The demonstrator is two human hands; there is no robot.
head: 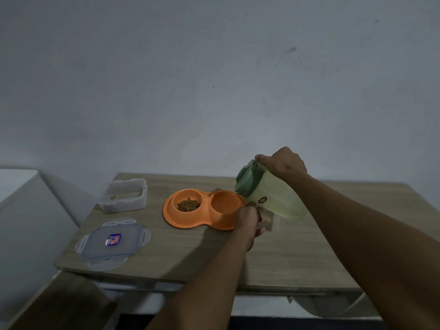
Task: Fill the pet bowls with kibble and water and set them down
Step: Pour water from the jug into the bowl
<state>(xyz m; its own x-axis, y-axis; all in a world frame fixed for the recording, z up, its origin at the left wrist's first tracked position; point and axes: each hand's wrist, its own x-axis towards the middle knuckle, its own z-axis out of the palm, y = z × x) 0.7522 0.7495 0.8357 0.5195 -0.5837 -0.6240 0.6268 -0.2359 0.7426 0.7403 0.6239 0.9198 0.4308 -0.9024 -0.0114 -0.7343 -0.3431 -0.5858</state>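
Note:
An orange double pet bowl (pixel 173 216) lies on the wooden table (pixel 190 253). Brown kibble (pixel 188 205) fills its left well. The right well (pixel 223 203) takes a thin stream of water from a pale green jug (pixel 273 198) with a darker green lid, tilted left over it. My right hand (pixel 283 164) grips the jug's top from behind. My left hand (pixel 250 222) rests at the bowl's right rim, under the jug, fingers curled around the jug's base or the rim; I cannot tell which.
A clear plastic container (pixel 123 195) with a few kibble pieces stands at the table's back left. Its clear lid (pixel 113 241) with a blue label lies near the front left corner. A grey wall rises behind the table.

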